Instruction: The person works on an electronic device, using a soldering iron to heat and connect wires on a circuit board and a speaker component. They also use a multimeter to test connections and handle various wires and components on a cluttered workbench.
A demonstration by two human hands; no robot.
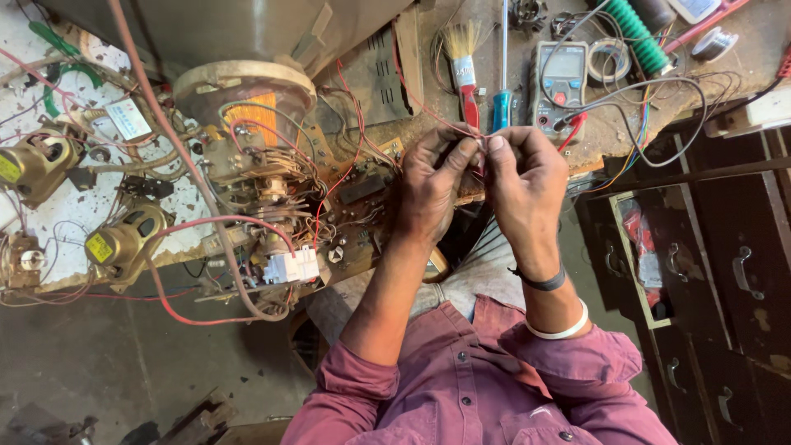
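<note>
A thin red wire [412, 97] is pinched between the fingertips of the left hand [432, 185] and right hand [519, 185], held together above the bench edge. Just beyond lie a brush [464, 62], screwdriver [503, 78] and multimeter [559, 82]; the wired motor assembly [255, 165] sits left.

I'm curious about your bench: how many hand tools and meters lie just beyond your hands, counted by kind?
Paintbrush: 1
Screwdriver with blue handle: 1
Multimeter: 1
Total: 3
They lie on the workbench, just past the left hand and right hand, which pinch a thin red wire between their fingertips.
</note>
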